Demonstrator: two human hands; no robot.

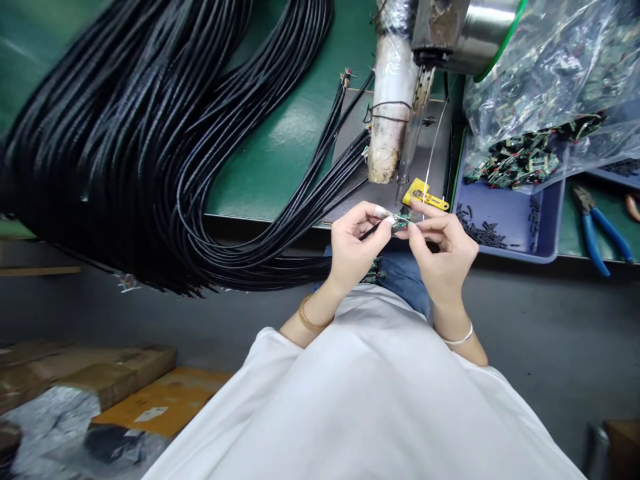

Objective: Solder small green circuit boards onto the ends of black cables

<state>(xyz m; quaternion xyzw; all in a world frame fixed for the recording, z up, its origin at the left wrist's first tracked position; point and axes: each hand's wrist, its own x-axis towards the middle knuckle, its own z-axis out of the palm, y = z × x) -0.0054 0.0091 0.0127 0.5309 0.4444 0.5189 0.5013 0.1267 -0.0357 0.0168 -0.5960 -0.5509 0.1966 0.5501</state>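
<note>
My left hand is closed in a pinch on the end of a black cable, close to its thin wires. A small green circuit board with a red spot sits between my two hands' fingertips. My right hand pinches the board from the other side, thumb and forefinger together. Fingers partly cover where wires and board meet, so I cannot tell whether they are joined. Just beyond the fingertips is a yellow piece with a metal slot. A thin strand of solder wire hangs down beside it from above.
A large bundle of black cables covers the left of the green table. Ahead stand a whitish pipe and a solder spool. At right are a purple tray, a bag of circuit boards and blue-handled pliers.
</note>
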